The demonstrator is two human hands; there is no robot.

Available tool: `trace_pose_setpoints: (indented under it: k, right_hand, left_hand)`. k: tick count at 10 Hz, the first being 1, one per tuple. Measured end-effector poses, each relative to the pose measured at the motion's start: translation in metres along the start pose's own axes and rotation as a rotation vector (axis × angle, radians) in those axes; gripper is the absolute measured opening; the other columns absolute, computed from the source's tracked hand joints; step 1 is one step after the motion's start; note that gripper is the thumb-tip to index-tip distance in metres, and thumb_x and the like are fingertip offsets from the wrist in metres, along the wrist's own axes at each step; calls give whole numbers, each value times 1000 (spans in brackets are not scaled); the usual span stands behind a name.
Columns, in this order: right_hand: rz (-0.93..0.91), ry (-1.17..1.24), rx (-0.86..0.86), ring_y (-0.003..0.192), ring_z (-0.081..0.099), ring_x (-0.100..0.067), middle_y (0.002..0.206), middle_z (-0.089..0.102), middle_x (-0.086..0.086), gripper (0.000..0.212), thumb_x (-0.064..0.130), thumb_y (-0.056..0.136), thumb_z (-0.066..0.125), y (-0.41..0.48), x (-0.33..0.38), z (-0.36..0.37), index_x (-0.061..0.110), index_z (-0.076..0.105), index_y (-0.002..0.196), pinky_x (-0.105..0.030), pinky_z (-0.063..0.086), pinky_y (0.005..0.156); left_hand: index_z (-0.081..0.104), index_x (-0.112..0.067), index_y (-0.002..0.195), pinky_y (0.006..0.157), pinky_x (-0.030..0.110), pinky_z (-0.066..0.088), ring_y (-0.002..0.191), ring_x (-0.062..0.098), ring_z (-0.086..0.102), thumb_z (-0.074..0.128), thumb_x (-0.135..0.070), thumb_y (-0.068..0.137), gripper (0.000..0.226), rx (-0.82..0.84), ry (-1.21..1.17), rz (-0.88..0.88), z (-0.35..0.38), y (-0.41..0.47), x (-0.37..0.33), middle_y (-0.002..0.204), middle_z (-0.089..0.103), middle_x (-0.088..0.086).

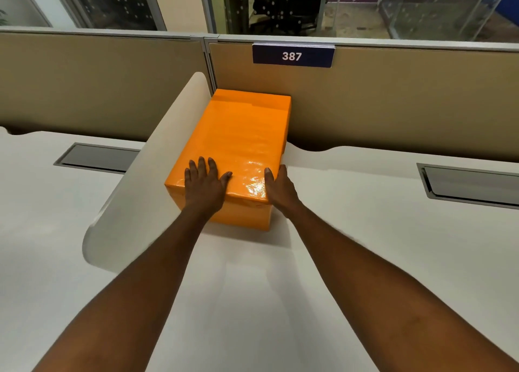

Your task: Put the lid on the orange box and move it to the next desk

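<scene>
The orange box (238,144) stands on the white desk (365,245), its far end against the tan partition. Its glossy orange lid sits on top and covers it. My left hand (205,186) lies flat on the near left part of the lid, fingers spread. My right hand (280,187) rests against the near right corner, thumb on the lid and fingers down the right side. Both hands touch the box. The box sits right beside the curved white divider (157,158) on its left.
The curved divider separates this desk from the neighbouring desk (42,203) on the left. Each desk has a grey cable hatch (98,158) (471,185). A blue sign reading 387 (292,56) hangs on the tan partition (393,105) behind. Glass walls and an office chair lie beyond.
</scene>
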State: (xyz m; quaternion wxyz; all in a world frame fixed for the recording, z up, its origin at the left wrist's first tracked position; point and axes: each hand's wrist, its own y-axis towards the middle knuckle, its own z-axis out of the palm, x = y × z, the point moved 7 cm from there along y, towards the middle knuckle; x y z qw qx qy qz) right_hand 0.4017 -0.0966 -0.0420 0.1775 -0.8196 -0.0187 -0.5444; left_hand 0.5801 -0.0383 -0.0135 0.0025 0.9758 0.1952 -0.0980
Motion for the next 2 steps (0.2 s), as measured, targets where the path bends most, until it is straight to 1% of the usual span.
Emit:
trace_pose_setpoints:
  k: [1, 2]
  right_hand:
    - [50, -114, -51, 138, 28, -36, 154, 23, -16, 82, 59, 90, 34, -13, -4, -29, 12, 1, 148, -49, 29, 109]
    - [68, -304, -175, 140, 23, -38, 153, 23, -19, 80, 57, 90, 35, -26, -15, -61, 10, 6, 147, -55, 24, 111]
  left_hand:
    - [21, 0, 148, 120, 50, 2, 147, 39, 5, 27, -44, 99, 66, -126, -17, 45, -16, -14, -21, 156, 21, 24]
    - [33, 3, 142, 120, 49, 2, 146, 39, 11, 31, -36, 101, 57, -200, -48, 162, -19, -32, -47, 151, 34, 23]
